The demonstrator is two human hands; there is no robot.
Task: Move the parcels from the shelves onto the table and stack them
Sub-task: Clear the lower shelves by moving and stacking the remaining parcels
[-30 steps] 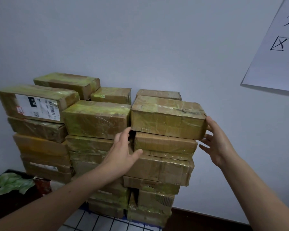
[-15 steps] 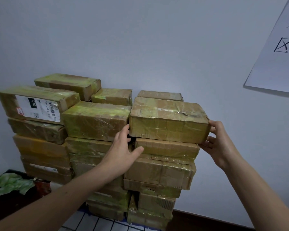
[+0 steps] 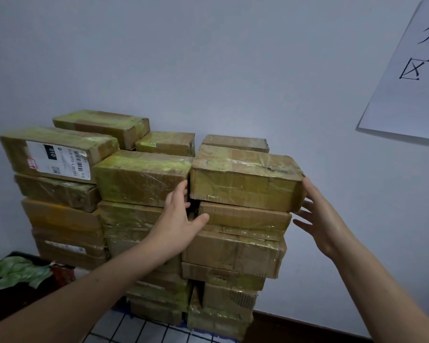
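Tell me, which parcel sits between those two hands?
The front top parcel of the right column; the left hand and right hand flank its two ends.

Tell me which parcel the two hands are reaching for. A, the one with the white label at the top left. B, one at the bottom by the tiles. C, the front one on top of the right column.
C: the left hand and right hand sit open at the two ends of the top right parcel, while the labelled parcel lies far to the left of both.
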